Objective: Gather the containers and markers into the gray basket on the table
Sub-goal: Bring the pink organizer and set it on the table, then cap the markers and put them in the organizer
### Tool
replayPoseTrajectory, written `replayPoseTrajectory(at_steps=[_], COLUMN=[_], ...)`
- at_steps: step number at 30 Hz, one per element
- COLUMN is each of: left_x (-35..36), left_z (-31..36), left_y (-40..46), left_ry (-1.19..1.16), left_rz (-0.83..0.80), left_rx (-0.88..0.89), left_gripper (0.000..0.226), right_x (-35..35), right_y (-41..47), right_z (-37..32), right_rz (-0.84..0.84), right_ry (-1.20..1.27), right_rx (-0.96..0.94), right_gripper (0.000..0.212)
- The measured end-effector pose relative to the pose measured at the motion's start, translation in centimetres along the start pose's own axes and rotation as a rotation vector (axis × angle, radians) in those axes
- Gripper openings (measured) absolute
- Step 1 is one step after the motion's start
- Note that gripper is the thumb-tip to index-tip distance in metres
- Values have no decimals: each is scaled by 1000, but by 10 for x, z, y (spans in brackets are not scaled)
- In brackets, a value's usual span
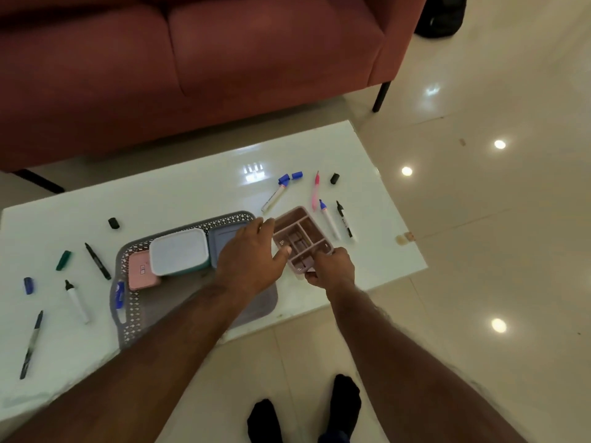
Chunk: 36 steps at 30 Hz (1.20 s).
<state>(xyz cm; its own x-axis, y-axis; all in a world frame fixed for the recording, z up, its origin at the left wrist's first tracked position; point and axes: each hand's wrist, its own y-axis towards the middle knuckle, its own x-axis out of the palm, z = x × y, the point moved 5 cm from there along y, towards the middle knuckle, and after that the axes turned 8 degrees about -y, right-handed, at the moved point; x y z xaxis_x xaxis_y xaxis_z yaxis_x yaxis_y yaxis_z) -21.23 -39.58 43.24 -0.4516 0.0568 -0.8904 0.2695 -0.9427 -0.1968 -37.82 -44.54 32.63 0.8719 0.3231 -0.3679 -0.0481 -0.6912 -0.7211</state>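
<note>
The gray basket (128,327) lies on the white table and holds a white-lidded teal box (179,252), a small pink box (140,271), a blue-gray container (220,241) and a blue marker (120,294). My right hand (331,266) grips the near edge of a pink divided organizer (300,238), lifted and tilted just right of the basket. My left hand (252,251) touches the organizer's left side with fingers spread. Loose markers lie right of it, a blue one (329,219) and a black one (345,220), and others lie left, such as a black one (97,260).
Loose caps are scattered: blue (292,177), black (334,178), black (113,222), green (63,260). A pink pen (316,190) lies at the back right. A red sofa (192,59) stands behind the table. The table's right edge (415,251) drops to tiled floor.
</note>
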Motion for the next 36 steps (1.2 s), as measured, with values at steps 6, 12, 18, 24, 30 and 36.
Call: replayPoseTrajectory(at_steps=[6,12,18,24,30,36], left_x=[12,16,19,22,22,11], left_z=[-15,-18,-23,-23,-23,-22], left_y=[13,21,22,19,14,5], left_ry=[12,-16,-23,-31,-49,-92], left_rz=[-1,4,-24,-39,-42,0], left_rx=[-45,-55,-66,-79,-90,-79], left_gripper=[72,71,72,73,74,72], right_x=[18,31,30,28,19,-24], right_y=[15,51,30,19,8,-7], right_z=[10,42,37,34,28,22], right_rz=[-38,-10,-36,-52,-42,154], right_ry=[-41,4,69,102,133,11], right_rx=[59,81,106,131,178,69], right_gripper=[38,76,73,50,44,52])
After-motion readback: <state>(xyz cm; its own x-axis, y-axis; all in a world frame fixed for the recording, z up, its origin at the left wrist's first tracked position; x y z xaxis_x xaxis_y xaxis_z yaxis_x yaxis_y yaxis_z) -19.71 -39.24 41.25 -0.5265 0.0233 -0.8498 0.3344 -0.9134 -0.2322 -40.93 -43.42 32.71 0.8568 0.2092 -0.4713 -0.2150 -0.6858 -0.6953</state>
